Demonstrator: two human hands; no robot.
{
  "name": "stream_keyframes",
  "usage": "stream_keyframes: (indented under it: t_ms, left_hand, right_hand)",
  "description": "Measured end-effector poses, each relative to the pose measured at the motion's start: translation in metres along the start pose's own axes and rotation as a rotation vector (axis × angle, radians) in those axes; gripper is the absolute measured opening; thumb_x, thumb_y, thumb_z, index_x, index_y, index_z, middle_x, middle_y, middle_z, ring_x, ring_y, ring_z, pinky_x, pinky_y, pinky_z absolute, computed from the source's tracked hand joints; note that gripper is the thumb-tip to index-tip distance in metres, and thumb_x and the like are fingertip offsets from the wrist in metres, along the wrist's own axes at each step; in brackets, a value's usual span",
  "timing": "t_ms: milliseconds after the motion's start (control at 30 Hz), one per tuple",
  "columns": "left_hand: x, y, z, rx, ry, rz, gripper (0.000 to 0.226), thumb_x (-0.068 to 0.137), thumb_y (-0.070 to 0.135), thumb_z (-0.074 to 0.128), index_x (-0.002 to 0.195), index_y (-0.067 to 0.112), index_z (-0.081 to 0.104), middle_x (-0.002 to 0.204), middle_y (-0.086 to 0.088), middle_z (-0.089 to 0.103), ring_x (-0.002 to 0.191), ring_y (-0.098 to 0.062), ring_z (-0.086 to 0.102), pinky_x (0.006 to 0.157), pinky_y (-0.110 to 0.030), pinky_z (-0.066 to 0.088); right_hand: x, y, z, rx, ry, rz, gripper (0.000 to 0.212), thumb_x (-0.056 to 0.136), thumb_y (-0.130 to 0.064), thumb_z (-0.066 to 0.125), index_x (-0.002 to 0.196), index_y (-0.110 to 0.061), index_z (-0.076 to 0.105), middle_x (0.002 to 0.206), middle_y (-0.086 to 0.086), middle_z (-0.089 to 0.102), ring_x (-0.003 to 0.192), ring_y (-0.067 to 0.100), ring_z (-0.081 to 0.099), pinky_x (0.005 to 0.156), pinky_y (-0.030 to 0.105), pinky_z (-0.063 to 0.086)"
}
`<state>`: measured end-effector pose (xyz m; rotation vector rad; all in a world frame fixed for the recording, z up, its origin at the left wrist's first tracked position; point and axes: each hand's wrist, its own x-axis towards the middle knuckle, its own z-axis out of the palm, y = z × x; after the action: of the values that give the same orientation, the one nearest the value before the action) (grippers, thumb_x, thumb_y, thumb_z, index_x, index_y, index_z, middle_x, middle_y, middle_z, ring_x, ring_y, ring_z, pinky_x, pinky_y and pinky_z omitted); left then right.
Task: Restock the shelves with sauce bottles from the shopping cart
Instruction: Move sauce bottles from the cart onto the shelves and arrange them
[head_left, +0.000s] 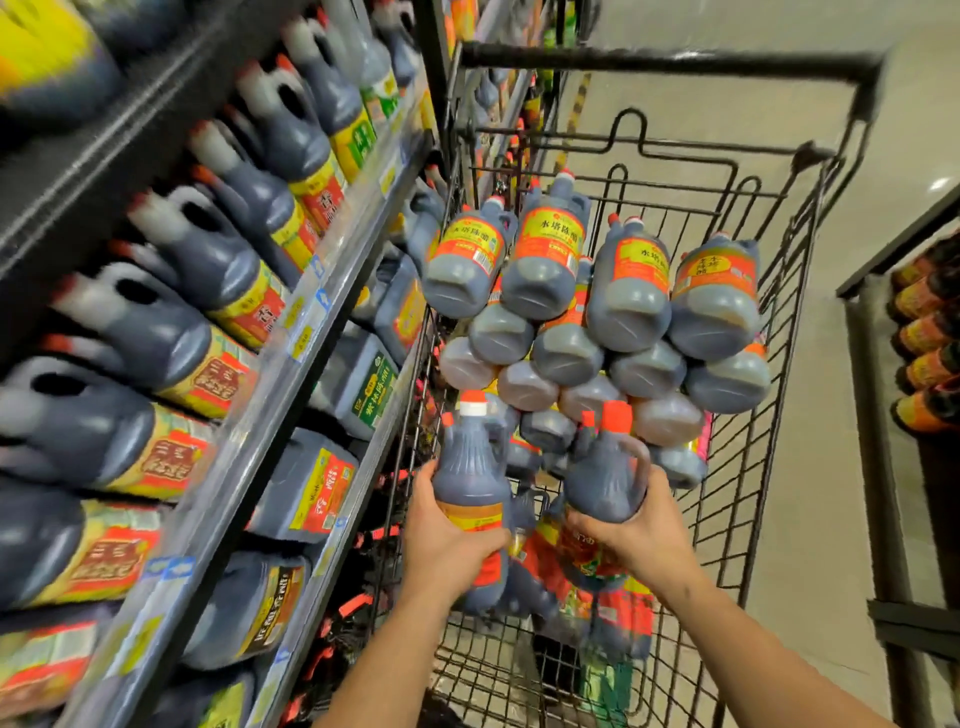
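Both arms are bare and stretch forward from the lower edge of the view. The left forearm (374, 670) rises from the bottom centre. The right forearm (769, 644) comes in from the lower right and angles toward the left.

The left hand (451, 543) wraps round the middle of the left bottle (470, 480), with the thumb up along its left side and the fingers curled across the front. The right hand (640, 530) grips the base of the right bottle (605, 478), its fingers curled round the right side. The hands sit level, near each other but apart.
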<state>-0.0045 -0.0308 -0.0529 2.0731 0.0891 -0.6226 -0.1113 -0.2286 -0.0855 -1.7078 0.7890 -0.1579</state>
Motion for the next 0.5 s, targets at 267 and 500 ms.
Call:
stream_keyframes:
  t_ms: [267,500]
  left_hand:
    - [-0.051,0.071,-0.084,-0.166,0.156,0.267,0.091,0.042,0.020,0.089,0.113,0.050,0.040,0.102,0.021,0.062,0.080,0.012,0.062,0.060,-0.006,0.046]
    - [-0.119,0.106,-0.183,-0.222,0.320,0.530,0.096,0.045,0.024,0.088,0.127,0.039,0.039,0.103,0.029,0.062,0.085,0.004,0.064,0.063,-0.010,0.048]
  right_hand:
    - [-0.022,-0.136,0.009,0.032,-0.079,-0.348,0.075,0.063,-0.028,0.090,0.118,-0.052,0.045,0.115,-0.023,0.060,0.106,0.000,0.059,0.085,0.034,0.054]
    - [-0.072,-0.240,0.047,0.058,-0.093,-0.570,0.083,0.052,-0.052,0.088,0.123,-0.033,0.051,0.116,-0.019,0.061,0.105,-0.006,0.058,0.077,0.010,0.046]
